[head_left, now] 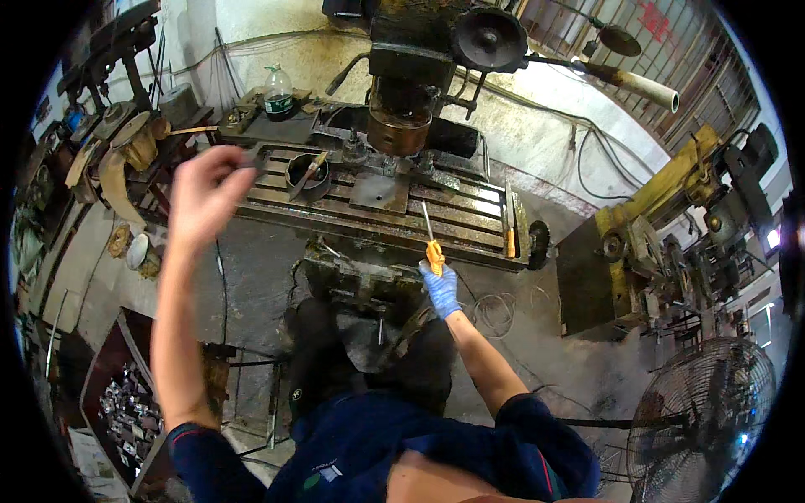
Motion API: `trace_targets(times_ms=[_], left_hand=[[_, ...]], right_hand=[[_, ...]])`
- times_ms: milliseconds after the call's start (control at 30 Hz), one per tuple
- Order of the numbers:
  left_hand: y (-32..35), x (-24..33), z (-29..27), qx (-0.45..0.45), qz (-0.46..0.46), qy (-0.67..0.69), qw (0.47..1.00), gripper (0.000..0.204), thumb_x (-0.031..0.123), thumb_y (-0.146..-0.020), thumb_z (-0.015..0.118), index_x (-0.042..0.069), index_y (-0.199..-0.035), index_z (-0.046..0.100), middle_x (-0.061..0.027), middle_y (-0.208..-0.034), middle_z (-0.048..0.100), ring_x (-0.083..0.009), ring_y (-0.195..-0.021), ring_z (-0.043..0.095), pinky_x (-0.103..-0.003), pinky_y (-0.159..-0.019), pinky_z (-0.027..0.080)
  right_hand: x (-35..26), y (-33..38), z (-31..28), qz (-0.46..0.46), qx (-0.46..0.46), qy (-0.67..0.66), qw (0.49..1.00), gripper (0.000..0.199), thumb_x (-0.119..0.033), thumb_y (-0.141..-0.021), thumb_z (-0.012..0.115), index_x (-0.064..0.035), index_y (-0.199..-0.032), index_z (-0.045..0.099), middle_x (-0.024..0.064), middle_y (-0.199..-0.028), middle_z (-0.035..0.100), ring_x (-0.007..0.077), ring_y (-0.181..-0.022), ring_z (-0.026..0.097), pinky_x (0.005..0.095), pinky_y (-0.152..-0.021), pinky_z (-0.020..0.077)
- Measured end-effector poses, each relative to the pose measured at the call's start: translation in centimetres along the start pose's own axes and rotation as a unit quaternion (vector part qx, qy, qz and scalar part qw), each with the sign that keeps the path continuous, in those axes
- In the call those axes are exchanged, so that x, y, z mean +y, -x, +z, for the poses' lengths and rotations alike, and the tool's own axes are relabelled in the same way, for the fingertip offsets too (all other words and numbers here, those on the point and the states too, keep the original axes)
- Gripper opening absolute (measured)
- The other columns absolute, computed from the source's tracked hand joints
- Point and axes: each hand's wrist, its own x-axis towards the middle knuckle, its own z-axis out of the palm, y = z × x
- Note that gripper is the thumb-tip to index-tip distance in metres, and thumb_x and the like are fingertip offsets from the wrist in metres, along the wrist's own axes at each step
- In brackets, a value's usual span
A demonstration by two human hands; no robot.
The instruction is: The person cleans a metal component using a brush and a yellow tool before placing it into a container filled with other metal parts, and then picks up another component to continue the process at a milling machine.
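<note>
- While the slotted grey metal machine table (369, 201) stands still under the big dark milling head (402, 84), a long tool with an orange handle and a thin metal shaft (431, 243) is held in the right hand in a blue glove (441, 287).
- The gloved fingers are closed tight round the orange handle, and the shaft points up toward 12 o'clock, onto the table.
- The bare left hand (204, 194) is raised at about 10 o'clock from the tool; its fingers are curled loosely, and nothing can be seen in them.
- A dark round metal bowl with a stick in it (307, 174) sits on the table at 11 o'clock from the tool.
- The tip is best pushed slowly along a slot, with the wrist kept low.
- The bare hand is best kept away from the cutter above.
</note>
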Motion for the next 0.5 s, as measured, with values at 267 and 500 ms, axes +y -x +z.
trace_targets(times_ms=[267, 500], left_hand=[[4.5, -8.9, 16.3, -0.11, -0.142, 0.233, 0.956, 0.012, 0.006, -0.071, 0.065, -0.004, -0.079, 0.062, -0.0046, -0.064, 0.061, -0.0076, -0.061, 0.056, -0.024, -0.055, 0.045], [8.6, -12.2, 14.6, -0.082, -0.151, 0.11, 0.979, 0.016, 0.009, -0.066, 0.067, -0.003, -0.075, 0.062, -0.0103, -0.062, 0.06, -0.0144, -0.057, 0.057, -0.027, -0.058, 0.046]], right_hand=[[-11.6, 1.3, -3.2, -0.165, -0.076, 0.252, 0.951, 0.05, -0.036, -0.072, 0.069, -0.0035, -0.107, 0.054, 0.0141, -0.084, 0.063, 0.0255, -0.076, 0.06, 0.0327, -0.067, 0.0468], [-15.9, -2.9, 0.4, -0.126, -0.127, 0.606, 0.775, 0.049, -0.047, -0.073, 0.058, -0.0065, -0.099, 0.06, 0.0192, -0.088, 0.063, 0.0342, -0.084, 0.061, 0.0405, -0.074, 0.0473]])
